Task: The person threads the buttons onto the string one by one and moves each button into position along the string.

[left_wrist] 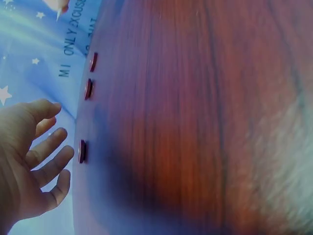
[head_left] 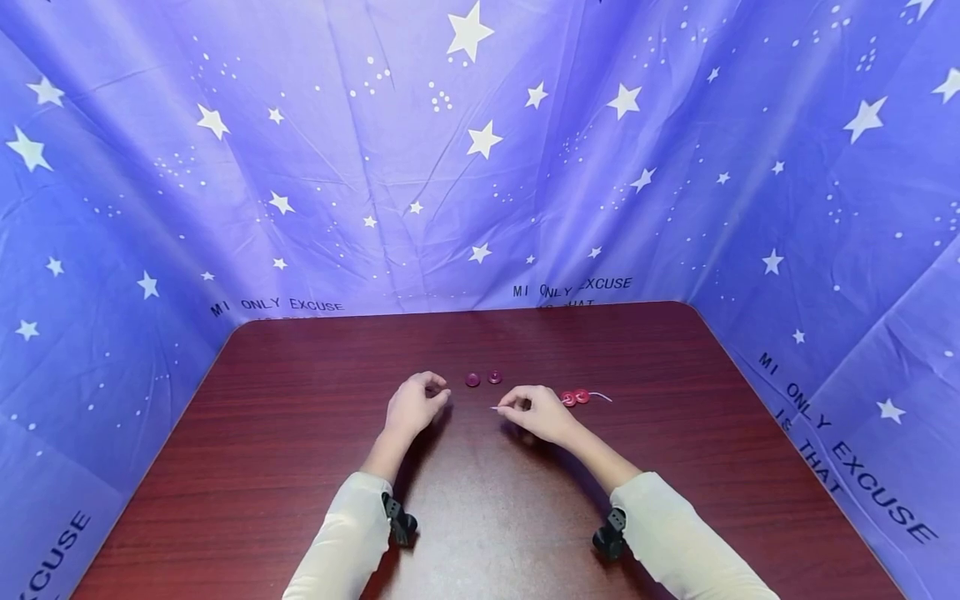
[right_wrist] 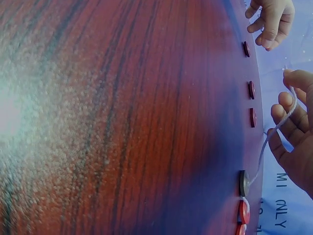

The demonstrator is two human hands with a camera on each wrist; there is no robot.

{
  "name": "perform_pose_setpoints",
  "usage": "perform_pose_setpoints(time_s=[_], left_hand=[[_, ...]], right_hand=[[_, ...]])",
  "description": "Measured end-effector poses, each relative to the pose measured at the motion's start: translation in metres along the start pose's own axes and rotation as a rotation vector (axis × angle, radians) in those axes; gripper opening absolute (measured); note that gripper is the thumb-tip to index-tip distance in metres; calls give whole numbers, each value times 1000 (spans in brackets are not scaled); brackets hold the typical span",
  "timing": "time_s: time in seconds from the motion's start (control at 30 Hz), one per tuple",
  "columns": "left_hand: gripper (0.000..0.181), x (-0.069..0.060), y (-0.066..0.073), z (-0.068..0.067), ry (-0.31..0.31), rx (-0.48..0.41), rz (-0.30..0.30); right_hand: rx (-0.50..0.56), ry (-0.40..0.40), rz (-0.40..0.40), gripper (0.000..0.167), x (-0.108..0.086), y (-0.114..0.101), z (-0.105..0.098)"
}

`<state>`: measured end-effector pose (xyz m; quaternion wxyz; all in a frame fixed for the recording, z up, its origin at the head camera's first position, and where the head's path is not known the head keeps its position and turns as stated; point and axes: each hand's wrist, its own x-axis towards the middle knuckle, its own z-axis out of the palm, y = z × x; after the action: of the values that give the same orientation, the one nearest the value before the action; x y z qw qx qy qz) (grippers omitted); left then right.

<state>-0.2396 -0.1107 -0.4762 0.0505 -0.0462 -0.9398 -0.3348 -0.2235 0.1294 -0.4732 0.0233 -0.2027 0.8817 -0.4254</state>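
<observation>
Right hand [head_left: 536,412] pinching white string [right_wrist: 268,137] near its tip, likely light, limp, best held just behind that end; left hand [head_left: 415,407] empty, fingers parted, loosely bent; red buttons [head_left: 582,396] strung on table [head_left: 285,467], probably slick, take by rims; loose dark buttons [head_left: 472,380] beyond, one apparently screened by left hand from head view; starry curtain [head_left: 420,167] behind

I count three loose dark-red buttons [right_wrist: 252,90], from beside the left fingers [left_wrist: 54,164] toward the right fingers [right_wrist: 279,147]; one white string [right_wrist: 279,124] at the right fingers; along it, beyond them, one dark button [right_wrist: 244,183], two red buttons [right_wrist: 244,211].
</observation>
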Motion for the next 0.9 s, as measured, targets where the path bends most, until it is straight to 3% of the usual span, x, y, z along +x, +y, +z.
perform_pose_setpoints(time_s=[0.23,0.5,0.77,0.9], left_hand=[[21,5,-10,-3,16,91,-28],[30,10,-22,1,27,92,-46],[43,17,-30,15,81,118,-133],[46,18,-27,16,72,123,-163]], right_hand=[[-9,5,-14,7,-1,2,-1],[-4,-4,-12,7,-2,2,-1],[14,-5,-21,8,-3,-1,0],[10,-1,-16,7,-2,-1,1]])
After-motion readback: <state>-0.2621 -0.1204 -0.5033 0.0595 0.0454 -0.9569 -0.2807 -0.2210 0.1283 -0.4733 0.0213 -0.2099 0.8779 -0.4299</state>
